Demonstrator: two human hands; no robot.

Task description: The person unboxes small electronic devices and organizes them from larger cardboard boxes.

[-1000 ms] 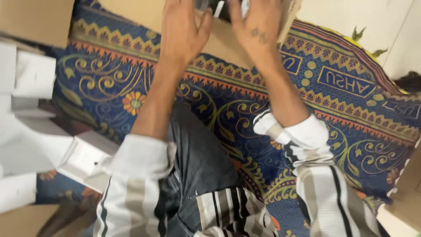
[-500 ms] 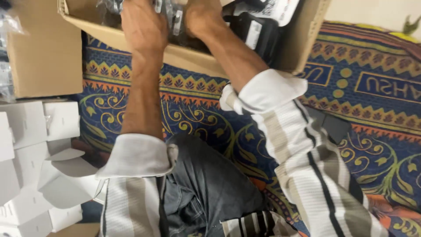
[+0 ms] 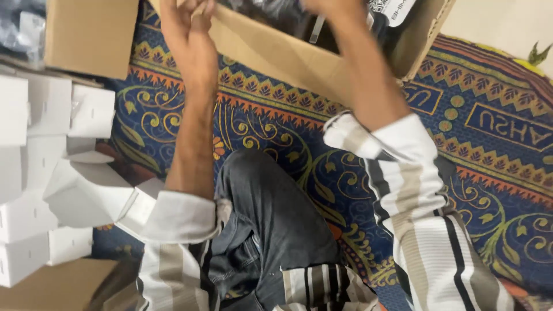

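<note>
Left hand [image 3: 193,31] loosely curled, empty; right hand [image 3: 331,7] grip unclear, over cardboard box [image 3: 276,55].

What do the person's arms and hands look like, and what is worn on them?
Both hands are bare, without gloves. The left hand shows no ring or watch; the right hand is mostly cut off by the frame. Each arm wears a striped shirt sleeve in white, beige and black, with white cuffs pushed up the forearm.

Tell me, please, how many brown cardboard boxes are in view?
3: an open box at top centre under both hands, a closed box at top left, and a piece at bottom left, perhaps a box. Others may be hidden out of frame.
</note>
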